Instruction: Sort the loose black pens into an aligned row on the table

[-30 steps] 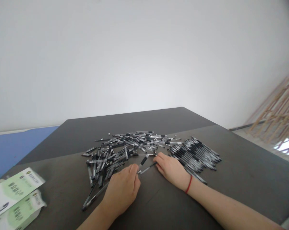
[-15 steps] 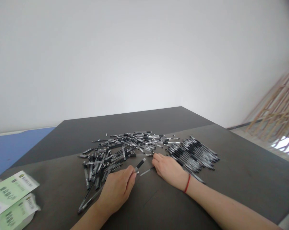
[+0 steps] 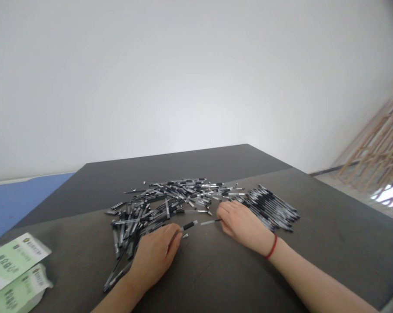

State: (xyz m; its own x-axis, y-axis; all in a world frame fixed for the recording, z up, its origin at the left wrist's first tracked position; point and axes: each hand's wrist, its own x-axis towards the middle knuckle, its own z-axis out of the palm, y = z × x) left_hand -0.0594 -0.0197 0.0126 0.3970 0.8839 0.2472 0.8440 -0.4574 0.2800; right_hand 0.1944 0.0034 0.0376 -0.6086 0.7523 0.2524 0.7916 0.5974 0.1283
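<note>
My left hand [image 3: 157,250] is closed on a pen barrel [image 3: 189,225], whose black grip and clear end stick out past the fingertips to the right. In my right hand [image 3: 237,224], the pinched fingers hold a thin pen refill [image 3: 210,222]; its pale translucent end points left toward the barrel, with a gap between the two. A small pale pen tip [image 3: 185,235] lies on the table just below the barrel. Behind and left of my left hand spreads a jumbled heap of pens [image 3: 141,217]. A neater row of pens [image 3: 274,208] lies side by side beyond my right hand.
The dark table [image 3: 235,274] has a far corner near the white wall. Green and white printed packets [image 3: 17,265] lie at its left edge. A blue surface [image 3: 30,191] shows beyond on the left; wooden racks [image 3: 379,139] stand on the floor at right.
My right hand has moved to the right and slightly up with the refill, away from the left hand. The barrel in my left hand has tilted closer to level.
</note>
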